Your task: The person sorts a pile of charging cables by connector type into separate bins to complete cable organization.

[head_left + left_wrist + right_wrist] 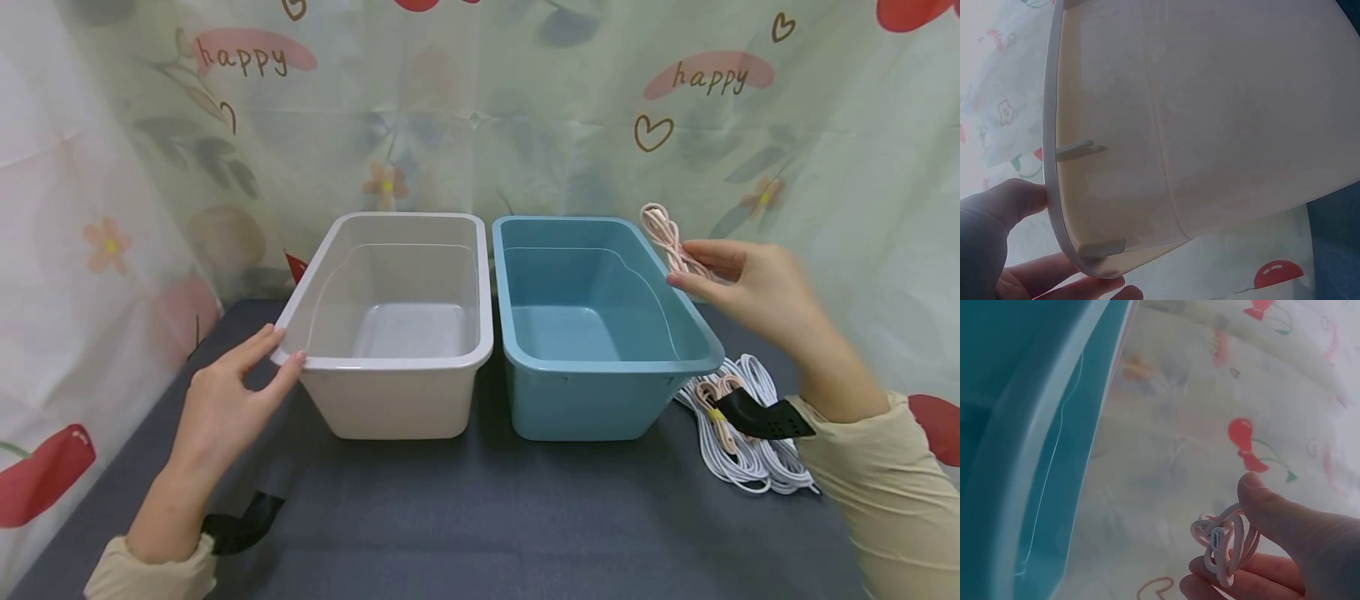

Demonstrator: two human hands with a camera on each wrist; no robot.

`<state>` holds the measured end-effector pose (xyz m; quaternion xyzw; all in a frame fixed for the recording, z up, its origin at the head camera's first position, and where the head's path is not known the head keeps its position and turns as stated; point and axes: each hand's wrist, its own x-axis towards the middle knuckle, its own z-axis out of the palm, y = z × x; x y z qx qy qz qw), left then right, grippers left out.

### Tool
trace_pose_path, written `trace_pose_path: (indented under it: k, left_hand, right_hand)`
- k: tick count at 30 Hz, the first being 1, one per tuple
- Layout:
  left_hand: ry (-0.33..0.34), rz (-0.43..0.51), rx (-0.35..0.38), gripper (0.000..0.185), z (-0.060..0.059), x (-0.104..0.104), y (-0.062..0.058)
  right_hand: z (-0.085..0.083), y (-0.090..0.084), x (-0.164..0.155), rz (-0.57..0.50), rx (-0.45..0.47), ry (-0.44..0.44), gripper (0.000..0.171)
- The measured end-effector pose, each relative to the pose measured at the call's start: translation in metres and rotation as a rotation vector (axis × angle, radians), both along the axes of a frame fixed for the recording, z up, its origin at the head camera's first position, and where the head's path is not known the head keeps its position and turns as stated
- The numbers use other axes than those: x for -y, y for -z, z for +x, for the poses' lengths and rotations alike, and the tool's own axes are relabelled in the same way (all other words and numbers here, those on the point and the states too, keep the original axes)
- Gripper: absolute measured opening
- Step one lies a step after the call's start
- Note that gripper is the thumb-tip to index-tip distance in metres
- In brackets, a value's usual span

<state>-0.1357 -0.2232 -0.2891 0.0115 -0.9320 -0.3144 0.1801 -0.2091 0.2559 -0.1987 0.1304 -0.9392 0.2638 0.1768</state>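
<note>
My right hand pinches a coiled pale pink charging cable between thumb and fingers, at the right rim of the blue plastic bin. A small metal-ended plug shows on the bundle in the right wrist view. At the near left corner of the beige plastic bin, my left hand holds the rim, thumb on one side of the corner and fingers on the other. The left wrist view shows this bin's outer wall. Both bins stand side by side with bare floors.
Right of the blue bin lies a pile of coiled white cables, with a tan cable bundle on top, partly behind the right wrist's black strap. A dark cloth covers the table. Printed curtains hang behind and at both sides.
</note>
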Motion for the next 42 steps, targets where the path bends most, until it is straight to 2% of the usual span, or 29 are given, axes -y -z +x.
trace_pose_path:
  k: [5,16,21,29,34,42]
  left_hand:
    - [-0.001,-0.002,0.003,0.059,0.0,0.0,0.0]
    - [-0.007,-0.006,-0.006,0.058,0.001,-0.001,0.0]
    - [-0.006,-0.006,-0.004,0.059,0.0,-0.002,0.0]
    - [-0.008,-0.005,-0.012,0.058,0.001,-0.001,0.0]
    - [-0.003,0.001,-0.044,0.055,0.002,-0.001,0.0]
    - [-0.002,0.003,-0.046,0.055,0.002,-0.002,-0.001]
  right_hand:
    - [-0.005,-0.007,0.017,0.036,0.003,-0.035,0.049]
    - [-0.013,-0.019,0.056,0.035,0.056,-0.152,0.052]
    - [-0.019,-0.024,0.076,0.052,0.036,-0.197,0.049]
    - [-0.04,-0.026,0.109,0.073,0.029,-0.25,0.045]
    - [-0.053,-0.025,0.128,0.047,0.071,-0.28,0.044]
    - [-0.067,-0.023,0.156,0.04,0.099,-0.308,0.043]
